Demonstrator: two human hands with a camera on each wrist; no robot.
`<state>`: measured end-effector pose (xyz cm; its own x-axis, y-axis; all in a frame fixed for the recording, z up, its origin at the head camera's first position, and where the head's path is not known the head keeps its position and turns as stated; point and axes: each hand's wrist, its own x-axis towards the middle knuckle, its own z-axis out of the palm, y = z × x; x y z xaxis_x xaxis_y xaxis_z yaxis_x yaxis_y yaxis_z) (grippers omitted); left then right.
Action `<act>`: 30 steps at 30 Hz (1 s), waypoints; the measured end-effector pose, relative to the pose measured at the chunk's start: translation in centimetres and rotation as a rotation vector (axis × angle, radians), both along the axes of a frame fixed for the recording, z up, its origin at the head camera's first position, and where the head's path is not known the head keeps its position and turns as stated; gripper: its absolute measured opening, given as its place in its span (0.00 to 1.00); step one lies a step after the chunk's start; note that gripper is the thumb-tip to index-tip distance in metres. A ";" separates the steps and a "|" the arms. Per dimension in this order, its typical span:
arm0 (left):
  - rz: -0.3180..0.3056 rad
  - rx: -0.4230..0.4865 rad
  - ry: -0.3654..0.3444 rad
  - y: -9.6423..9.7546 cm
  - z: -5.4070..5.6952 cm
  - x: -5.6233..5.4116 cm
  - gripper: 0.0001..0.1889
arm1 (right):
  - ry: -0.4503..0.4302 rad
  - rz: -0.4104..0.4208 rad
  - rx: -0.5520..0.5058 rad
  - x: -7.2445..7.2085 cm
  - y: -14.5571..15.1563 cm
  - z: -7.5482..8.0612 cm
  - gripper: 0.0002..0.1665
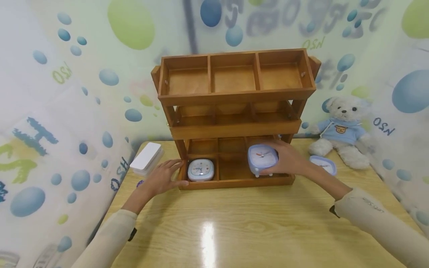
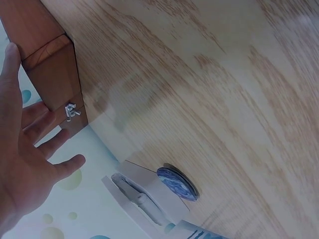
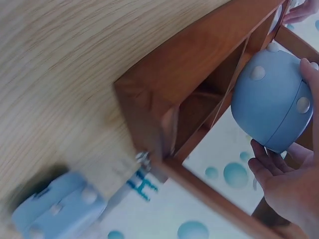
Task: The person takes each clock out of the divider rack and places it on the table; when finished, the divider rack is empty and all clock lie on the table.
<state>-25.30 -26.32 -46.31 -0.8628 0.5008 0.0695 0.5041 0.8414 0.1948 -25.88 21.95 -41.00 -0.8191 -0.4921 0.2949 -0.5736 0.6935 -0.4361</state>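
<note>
while the right hand (image 1: pixel 285 158) is clamping its fingers around a blue alarm clock (image 1: pixel 263 158) right of the frame's centre and the left hand (image 1: pixel 164 176), fingers apart, is touching the three-tier wooden rack (image 1: pixel 234 131) at left, the clock could be tipping if its feet (image 1: pixel 257 175) are catching the front rail (image 1: pixel 234 184).

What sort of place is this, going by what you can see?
Possibly a child's room or a cosy desk corner: the walls carry cheerful coloured dots and lettering, a white teddy bear sits on the wooden table, and a compartmented rack stands there too.
</note>
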 end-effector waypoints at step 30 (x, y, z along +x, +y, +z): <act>-0.027 0.025 0.016 0.3 0.1 0.1 0.46 | 0.061 -0.275 0.136 6.9 14.7 0.2 0.64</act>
